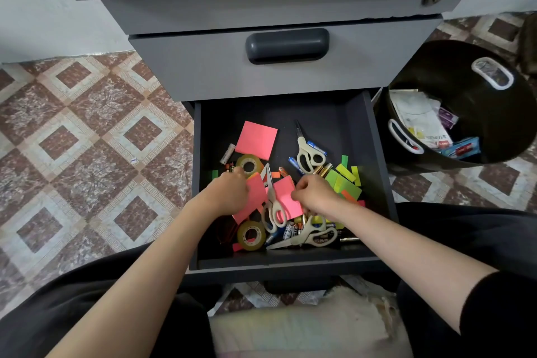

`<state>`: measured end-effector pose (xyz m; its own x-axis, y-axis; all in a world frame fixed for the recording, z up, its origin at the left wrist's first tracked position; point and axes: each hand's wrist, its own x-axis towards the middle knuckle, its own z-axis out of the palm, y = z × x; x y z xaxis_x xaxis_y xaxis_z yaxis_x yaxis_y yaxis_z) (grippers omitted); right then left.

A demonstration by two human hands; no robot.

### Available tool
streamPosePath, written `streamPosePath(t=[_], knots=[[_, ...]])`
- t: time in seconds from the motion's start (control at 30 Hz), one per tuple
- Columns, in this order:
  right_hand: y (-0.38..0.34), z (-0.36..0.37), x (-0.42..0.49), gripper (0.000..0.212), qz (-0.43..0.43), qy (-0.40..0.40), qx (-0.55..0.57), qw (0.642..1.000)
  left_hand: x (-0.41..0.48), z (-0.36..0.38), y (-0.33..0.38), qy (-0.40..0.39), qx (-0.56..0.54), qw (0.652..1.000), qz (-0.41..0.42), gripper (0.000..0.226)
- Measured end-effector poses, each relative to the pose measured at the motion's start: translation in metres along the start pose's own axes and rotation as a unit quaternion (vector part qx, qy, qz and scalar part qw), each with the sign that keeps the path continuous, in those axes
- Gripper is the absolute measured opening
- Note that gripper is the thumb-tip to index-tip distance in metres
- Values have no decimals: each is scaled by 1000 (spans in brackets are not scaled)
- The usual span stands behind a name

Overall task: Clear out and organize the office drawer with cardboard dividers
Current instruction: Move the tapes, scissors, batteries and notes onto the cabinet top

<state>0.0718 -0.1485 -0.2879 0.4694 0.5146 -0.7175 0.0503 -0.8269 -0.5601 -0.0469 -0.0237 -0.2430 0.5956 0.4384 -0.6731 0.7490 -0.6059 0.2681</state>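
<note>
black cloth of the person's lap fills the bottom of the view, and at 6 o'clock, between the knees, lies a pale cushion (305,325). two bare forearms go up from 7 and 5 o'clock into the open drawer (284,264). it is the lowest drawer of the grey cabinet (261,13) and stands pulled out at the centre, just in front of the knees.

near its front wall lie a near tape roll (251,235) at 7 o'clock of the drawer, near scissors (308,237) at 5 o'clock, and loose batteries (287,231) between and partly under them.

the left hand (229,195) lies over the left pink pad (255,192), with its fingertips close to the far tape roll (249,165); i cannot tell if it grips something. the right hand (315,193) has curled fingers, and it pinches the right edge of the middle pink pad (286,195). middle scissors (271,203) lie across the two pads, between the hands.

green sticky notes (345,180) are piled at 3 o'clock of the drawer, just beside the right hand. further in lie far scissors (309,152) at 1 o'clock and a far pink pad (256,140) at 11 o'clock, with a white battery (227,153) to its left.

above the drawer is a closed drawer with a dark handle (287,45). at 3 o'clock of the view a black bin (465,81) stands on the patterned tile floor (87,139) and holds papers (421,122).
</note>
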Motion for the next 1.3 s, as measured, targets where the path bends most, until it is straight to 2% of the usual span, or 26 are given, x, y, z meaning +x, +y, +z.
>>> streamPosePath(t=[0.07,0.17,0.23,0.3,0.37,0.43,0.5,0.63,0.73,0.83,0.93,1.03,1.07,1.2,1.3], knots=[[-2,-3,2,19,-9,13,5,1000,-2,-1,2,16,-38,999,3,26],[-5,-7,2,21,-8,9,8,1000,-3,-2,5,101,-92,990,22,31],[-6,-7,0,37,9,-15,19,1000,-3,-5,6,150,-134,979,32,32],[-6,-5,-1,51,15,-51,27,998,-2,-8,7,168,-155,973,28,34],[-6,-6,-2,56,10,-84,28,996,0,-9,5,162,-164,973,18,37],[-6,-6,-3,54,-1,-104,23,994,1,-9,3,142,-170,975,22,31],[-5,-5,-3,42,-5,-104,17,994,0,-7,4,133,-177,975,35,25],[-6,-1,-3,28,5,-86,2,996,-1,-6,6,172,-205,963,43,24],[-10,-3,-5,18,4,-70,-22,997,0,-7,6,171,-270,947,28,14],[-14,-9,-8,23,2,-39,-58,998,-5,-11,7,153,-395,906,18,17],[-14,-15,-17,26,3,-10,-79,997,-19,-17,10,132,-534,835,5,26],[-13,-23,-30,4,8,17,-49,999,-37,-25,13,122,-637,761,-6,23],[-13,-27,-36,3,9,27,-18,999,-44,-29,14,123,-661,740,-7,21],[-19,-48,-57,28,14,-10,122,992,-64,-40,19,128,-690,712,0,12],[-22,-63,-81,37,-6,-80,268,960,-79,-49,25,120,-704,700,7,7]])
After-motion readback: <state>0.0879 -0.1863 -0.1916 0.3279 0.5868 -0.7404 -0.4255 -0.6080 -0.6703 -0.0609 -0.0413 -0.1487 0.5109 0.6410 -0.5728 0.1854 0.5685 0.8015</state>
